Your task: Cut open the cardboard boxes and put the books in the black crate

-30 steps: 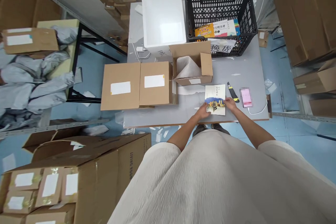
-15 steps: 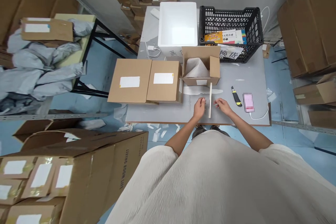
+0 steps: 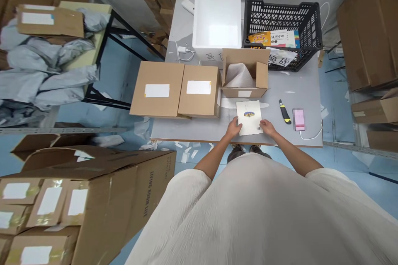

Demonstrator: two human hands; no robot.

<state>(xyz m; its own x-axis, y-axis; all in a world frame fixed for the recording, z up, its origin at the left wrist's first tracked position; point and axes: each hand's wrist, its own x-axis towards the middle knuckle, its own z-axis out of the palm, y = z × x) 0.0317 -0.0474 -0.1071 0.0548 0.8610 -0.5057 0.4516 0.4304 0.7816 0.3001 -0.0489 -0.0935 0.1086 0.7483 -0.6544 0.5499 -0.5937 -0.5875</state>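
A thin book [image 3: 249, 117] lies flat on the grey table [image 3: 199, 129] near its front edge, its pale back cover up with a small picture and a barcode. My left hand [image 3: 233, 128] grips the book's near left corner. My right hand [image 3: 266, 127] holds its near right corner. Just behind the book stands an open cardboard box [image 3: 244, 73] with white packing paper inside.
Two sealed labelled boxes [image 3: 177, 89] sit left of the book. A utility knife [image 3: 284, 112] and a phone [image 3: 299, 119] on a cable lie to the right. A white foam box [image 3: 217, 19] and a black crate [image 3: 282, 29] of books stand at the back. Cartons fill the floor at left.
The book lay front cover up, stood on edge half a second ago, and now lies back cover up. Both hands turned it over and hold its near corners.
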